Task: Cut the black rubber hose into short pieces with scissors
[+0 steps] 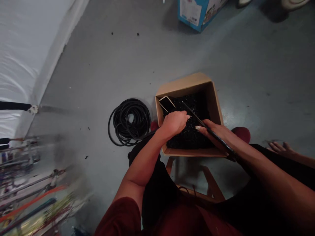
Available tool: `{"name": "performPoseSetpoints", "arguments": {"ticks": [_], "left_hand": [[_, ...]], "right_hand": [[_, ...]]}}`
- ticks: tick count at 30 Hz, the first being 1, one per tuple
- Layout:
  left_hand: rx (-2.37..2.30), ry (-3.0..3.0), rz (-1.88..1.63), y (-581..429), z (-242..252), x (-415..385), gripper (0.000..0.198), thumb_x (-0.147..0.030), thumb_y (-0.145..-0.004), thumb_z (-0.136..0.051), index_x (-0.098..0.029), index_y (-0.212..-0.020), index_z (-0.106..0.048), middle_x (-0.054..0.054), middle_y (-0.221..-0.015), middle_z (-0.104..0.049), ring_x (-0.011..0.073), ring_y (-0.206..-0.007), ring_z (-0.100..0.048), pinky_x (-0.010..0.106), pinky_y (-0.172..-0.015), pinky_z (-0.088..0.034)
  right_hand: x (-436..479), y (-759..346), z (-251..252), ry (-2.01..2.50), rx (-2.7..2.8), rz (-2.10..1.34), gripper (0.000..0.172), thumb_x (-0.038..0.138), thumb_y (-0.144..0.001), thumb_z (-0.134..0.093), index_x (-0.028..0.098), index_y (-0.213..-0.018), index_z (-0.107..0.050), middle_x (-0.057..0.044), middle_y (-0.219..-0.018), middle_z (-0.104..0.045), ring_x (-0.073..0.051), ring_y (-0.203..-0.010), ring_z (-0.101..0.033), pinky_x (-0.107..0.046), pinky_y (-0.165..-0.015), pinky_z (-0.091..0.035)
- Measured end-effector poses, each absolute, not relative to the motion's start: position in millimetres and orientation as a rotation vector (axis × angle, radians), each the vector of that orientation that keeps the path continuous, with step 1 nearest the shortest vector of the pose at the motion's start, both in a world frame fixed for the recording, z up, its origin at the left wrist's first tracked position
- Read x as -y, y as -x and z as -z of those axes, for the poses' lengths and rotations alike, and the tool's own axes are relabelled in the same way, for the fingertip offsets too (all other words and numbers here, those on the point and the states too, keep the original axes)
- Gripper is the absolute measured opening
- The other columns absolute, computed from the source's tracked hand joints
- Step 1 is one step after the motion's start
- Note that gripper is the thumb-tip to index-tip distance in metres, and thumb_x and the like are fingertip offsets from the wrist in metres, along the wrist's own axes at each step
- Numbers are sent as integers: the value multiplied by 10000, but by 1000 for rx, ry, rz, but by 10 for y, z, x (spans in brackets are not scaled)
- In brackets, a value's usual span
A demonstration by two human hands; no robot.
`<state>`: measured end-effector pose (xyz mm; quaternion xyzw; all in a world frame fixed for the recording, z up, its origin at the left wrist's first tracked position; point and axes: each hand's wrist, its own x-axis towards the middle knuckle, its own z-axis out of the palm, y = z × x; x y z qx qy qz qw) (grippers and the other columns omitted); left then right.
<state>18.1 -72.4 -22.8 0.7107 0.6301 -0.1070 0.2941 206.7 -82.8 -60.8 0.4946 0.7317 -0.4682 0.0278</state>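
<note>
Many small black pieces (194, 111), perhaps of rubber, fill a brown cardboard box (183, 84) nearly to its top. The left hand (173, 124) is directly on these pieces, its fingers pressed together and pushed down into them; I cannot tell if it pinches some. The right hand (211, 131) is just above the pieces at the near right of the box, with fingers a little spread. A long thin black rod (197, 115) runs under this hand, diagonally across the box, but I cannot tell if the hand really grips it. A flat rectangular object with a pale edge (166, 104) leans in the far left corner of the box, near the left hand. The box stands above the legs of a wooden stool (213, 183). Beside the box, on the grey floor (86, 65), lies a coil of black cable (123, 123). Farther away is a blue and white carton (197, 13), and at the left side hangs a white fabric wall (24, 49).
</note>
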Motion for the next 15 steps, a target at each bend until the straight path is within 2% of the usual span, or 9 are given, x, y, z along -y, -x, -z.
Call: {"name": "performPoseSetpoints", "arguments": {"ticks": [8, 15], "left_hand": [[-1576, -1757, 656, -239, 141, 737, 384, -296, -924, -379, -98, -1086, -665, 187, -1083, -671, 300, -1050, -622, 390, -850, -500], [-1541, -1792, 591, -208, 217, 699, 375, -319, -920, -374, -117, -1060, -658, 175, -1076, -670, 289, -1022, -632, 390, -842, -496]], "right_hand": [[957, -1994, 750, -1364, -2178, 1228, 332, 529, -891, -357, 229, -839, -491, -55, -656, -607, -249, -663, -631, -273, -530, -327], [957, -2039, 775, -1386, -2204, 1164, 370, 543, -894, -360, 220, -900, -540, -81, -697, -640, -267, -686, -640, -280, -532, -318]]}}
